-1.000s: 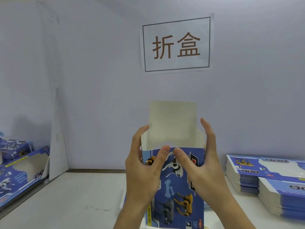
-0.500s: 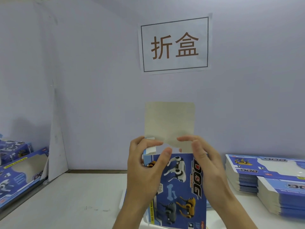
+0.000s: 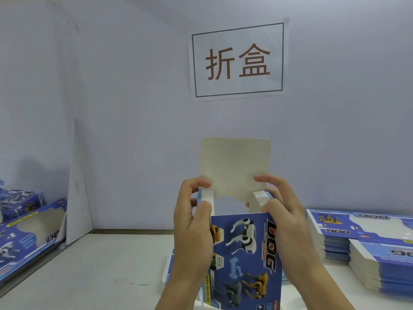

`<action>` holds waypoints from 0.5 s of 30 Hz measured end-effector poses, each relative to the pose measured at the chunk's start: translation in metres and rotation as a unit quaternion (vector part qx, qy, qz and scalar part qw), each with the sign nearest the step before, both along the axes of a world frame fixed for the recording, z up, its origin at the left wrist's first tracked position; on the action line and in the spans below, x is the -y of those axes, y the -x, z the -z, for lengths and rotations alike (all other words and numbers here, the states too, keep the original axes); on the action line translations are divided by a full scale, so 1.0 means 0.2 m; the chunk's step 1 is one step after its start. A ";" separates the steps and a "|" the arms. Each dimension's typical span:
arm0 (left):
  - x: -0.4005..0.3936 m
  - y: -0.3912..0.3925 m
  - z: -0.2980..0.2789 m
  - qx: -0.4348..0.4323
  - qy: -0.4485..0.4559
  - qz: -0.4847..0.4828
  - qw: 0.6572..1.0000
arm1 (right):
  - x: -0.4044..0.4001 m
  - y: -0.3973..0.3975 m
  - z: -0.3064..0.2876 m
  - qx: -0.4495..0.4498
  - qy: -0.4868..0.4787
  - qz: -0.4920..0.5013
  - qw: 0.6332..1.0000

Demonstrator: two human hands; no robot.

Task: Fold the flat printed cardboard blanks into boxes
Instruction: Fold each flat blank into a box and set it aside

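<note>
Box [image 3: 244,253]: upright, frame centre, base cut off.
Left hand [image 3: 193,224]: pinches left side flap.
Right hand [image 3: 282,220]: pinches right flap.

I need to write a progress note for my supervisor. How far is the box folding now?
Done: folded boxes lie at the left. In hand: one box is opened into shape; the left hand and right hand fold its two side flaps inward, while the top flap stands upright, not yet closed. Left: closing that flap, then the stacks of flat blanks at the right.
</note>
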State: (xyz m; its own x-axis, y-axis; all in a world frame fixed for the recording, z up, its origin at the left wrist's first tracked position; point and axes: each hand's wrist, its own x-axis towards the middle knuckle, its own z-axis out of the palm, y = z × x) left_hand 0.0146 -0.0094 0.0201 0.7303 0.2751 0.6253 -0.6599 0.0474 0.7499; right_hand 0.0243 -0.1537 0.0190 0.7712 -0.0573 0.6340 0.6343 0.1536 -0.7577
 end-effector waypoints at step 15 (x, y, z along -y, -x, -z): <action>-0.11 -0.07 -0.02 -0.034 0.025 0.046 0.998 | 0.07 -0.01 0.00 -0.006 0.055 -0.007 0.998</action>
State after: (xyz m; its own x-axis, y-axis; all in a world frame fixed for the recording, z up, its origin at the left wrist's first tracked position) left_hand 0.0290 0.0126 0.0237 0.7937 0.2344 0.5614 -0.5994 0.1439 0.7874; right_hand 0.0264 -0.1678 0.0188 0.7789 0.0233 0.6267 0.6236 0.0779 -0.7779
